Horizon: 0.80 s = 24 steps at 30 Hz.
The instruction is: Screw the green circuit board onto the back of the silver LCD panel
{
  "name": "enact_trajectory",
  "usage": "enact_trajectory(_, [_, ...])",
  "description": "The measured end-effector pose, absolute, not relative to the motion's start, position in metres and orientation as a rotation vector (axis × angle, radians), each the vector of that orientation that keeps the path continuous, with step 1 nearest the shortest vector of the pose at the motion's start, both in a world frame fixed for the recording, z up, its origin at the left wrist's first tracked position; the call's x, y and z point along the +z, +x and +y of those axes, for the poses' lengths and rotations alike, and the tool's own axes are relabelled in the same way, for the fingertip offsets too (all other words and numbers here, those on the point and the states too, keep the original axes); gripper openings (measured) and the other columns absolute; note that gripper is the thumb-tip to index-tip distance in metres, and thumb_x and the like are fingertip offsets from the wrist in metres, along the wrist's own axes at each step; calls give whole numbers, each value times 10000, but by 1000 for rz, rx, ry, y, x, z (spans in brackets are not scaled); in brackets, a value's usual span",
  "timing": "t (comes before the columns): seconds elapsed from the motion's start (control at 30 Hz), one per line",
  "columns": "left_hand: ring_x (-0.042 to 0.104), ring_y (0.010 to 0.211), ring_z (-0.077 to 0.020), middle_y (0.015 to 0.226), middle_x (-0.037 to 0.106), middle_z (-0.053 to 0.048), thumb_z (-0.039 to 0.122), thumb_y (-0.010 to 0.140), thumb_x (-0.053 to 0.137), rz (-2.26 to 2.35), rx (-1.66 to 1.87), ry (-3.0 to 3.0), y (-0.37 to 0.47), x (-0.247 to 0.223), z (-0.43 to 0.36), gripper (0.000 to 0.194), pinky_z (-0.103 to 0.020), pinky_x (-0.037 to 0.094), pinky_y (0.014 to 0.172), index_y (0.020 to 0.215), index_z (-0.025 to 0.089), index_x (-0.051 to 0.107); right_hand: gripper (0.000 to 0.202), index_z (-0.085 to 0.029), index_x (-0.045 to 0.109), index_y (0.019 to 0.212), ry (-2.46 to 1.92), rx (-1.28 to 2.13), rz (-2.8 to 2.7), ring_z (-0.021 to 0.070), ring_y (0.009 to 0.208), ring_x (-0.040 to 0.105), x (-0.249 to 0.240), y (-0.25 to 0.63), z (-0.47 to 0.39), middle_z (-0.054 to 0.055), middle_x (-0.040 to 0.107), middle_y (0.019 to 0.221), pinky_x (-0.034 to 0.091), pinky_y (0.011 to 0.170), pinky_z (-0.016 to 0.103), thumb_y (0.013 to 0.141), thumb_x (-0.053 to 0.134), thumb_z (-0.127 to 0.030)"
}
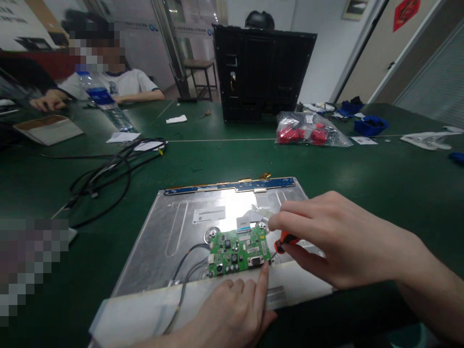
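Observation:
A green circuit board [239,250] lies on the metal back of a display panel [152,241], with dark cables leading off its left side. My right hand [326,237] grips a small screwdriver [282,241] with an orange-red and black handle. Its thin shaft slants down to the board's lower right corner. There, the stretched index finger of my left hand [235,304] presses beside the tip, while the other fingers are loosely bent and hold nothing. A flat ribbon cable [243,224] joins the board's top edge. Along the panel's far edge runs a blue strip board [232,186].
Black cables [108,174] lie looped on the green table at left, near a tilted water bottle [105,101]. A black monitor housing [264,72] stands at the back. Right of it lies a plastic bag with red parts [311,130]. Another person [116,82] sits across at left.

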<state>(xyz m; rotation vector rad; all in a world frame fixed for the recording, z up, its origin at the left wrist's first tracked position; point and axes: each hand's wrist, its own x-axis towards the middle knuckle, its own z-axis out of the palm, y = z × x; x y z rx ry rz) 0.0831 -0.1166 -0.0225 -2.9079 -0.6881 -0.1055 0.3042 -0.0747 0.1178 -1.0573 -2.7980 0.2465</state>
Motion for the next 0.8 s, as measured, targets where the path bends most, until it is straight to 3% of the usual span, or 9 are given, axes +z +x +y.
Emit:
enact_trajectory(0.33, [642, 632, -204, 889, 700, -146, 364, 936, 516, -683, -100, -2906, 84, -21, -118, 529, -298, 514, 508, 1291, -28, 486, 91, -216, 509, 965, -1085, 179, -2789, 126, 622, 470, 114, 304, -75, -35, 596, 773, 256, 565, 281, 929, 518, -299])
enact_trajectory(0.57, [646, 632, -200, 888, 698, -147, 366, 952, 486, -672, -108, -2915, 83, -24, -118, 527, -292, 503, 509, 1296, -33, 476, 187, -203, 503, 1067, -1077, 343, -2802, 138, 697, 473, 120, 305, -76, -10, 587, 896, 280, 590, 285, 881, 514, -213])
enact_trajectory(0.8, [644, 607, -207, 865, 701, -130, 388, 916, 555, -694, -100, -2914, 84, -21, -118, 572, -307, 508, 487, 1301, -31, 484, 102, -206, 508, 1007, -1044, 232, -2798, 130, 713, 464, 117, 303, -74, -3, 569, 962, 257, 573, 281, 912, 476, -186])
